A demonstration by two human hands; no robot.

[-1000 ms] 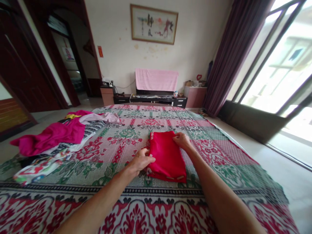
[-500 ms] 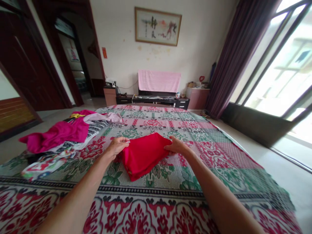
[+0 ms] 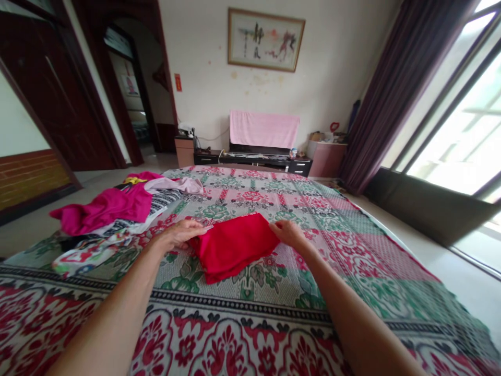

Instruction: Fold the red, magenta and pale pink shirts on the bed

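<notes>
Red cloth [image 3: 237, 245], folded into a compact piece, lies in front of you on the patterned bedcover [image 3: 250, 326], set at a slant with its lower corner turned toward you. Your left hand [image 3: 182, 233] pinches its upper left corner between thumb and fingers, while your right hand [image 3: 287, 231] pinches the edge at its right side, fingers bent over the fabric. Both your forearms reach in from the near edge, one on each side of the cloth. Well apart from it, to your left, a loose heap of clothes sits on the bedcover: a magenta garment [image 3: 111, 209] on top, black-and-white patterned fabric [image 3: 164, 197] beneath it, a pale pink piece [image 3: 176, 184] at the far end, and a white garment with coloured print [image 3: 92, 254] nearest you. Beyond the bedcover, a pink towel [image 3: 264, 129] hangs over a dark screen above a low black cabinet [image 3: 299, 166], under a framed picture [image 3: 266, 40] on the wall.
</notes>
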